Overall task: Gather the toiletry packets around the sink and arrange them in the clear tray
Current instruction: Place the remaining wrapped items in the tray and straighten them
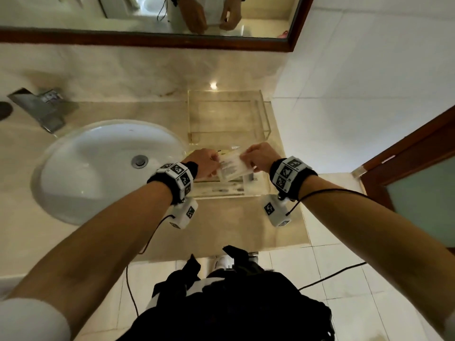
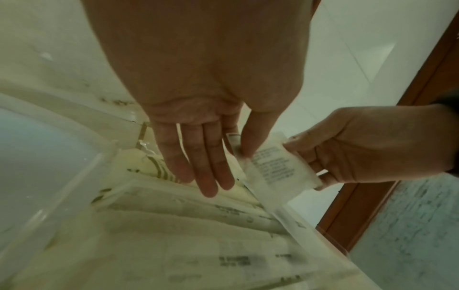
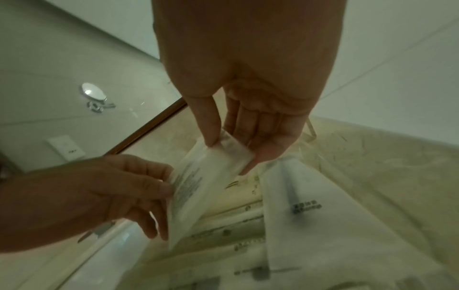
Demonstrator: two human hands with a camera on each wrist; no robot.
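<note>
Both forearms reach forward over the marble counter (image 1: 221, 225), wrists level and close together, each strapped with a black band carrying marker cubes. The left hand (image 1: 204, 162) and right hand (image 1: 258, 157) meet above the near clear tray (image 1: 221, 193), sharing 1 white packet (image 1: 232, 166) held between them, tilted with its printed side up.

From the head view, a second clear tray (image 1: 263, 114) stands farther back beside the wall, the round sink (image 1: 105, 166) lies to the left, with the faucet (image 1: 41, 109) behind it, and the mirror (image 1: 147, 13) reflects the 2 hands. Only the wrist views show the near tray's contents: several flat white packets (image 3: 298, 225) with dark print lying inside, overlapping.

In the left wrist view, the left hand's thumb (image 2: 253, 141) pinches the packet's edge against a finger behind it, while 3 other fingers (image 2: 206, 166) stretch out straight, touching nothing. In the right wrist view, the right hand's thumb (image 3: 208, 129) presses the packet's top corner against the fingers (image 3: 268, 145) behind it, fingers only lightly bent. The packet hangs just above those already in the tray; whether its lower edge touches them cannot be told.
</note>
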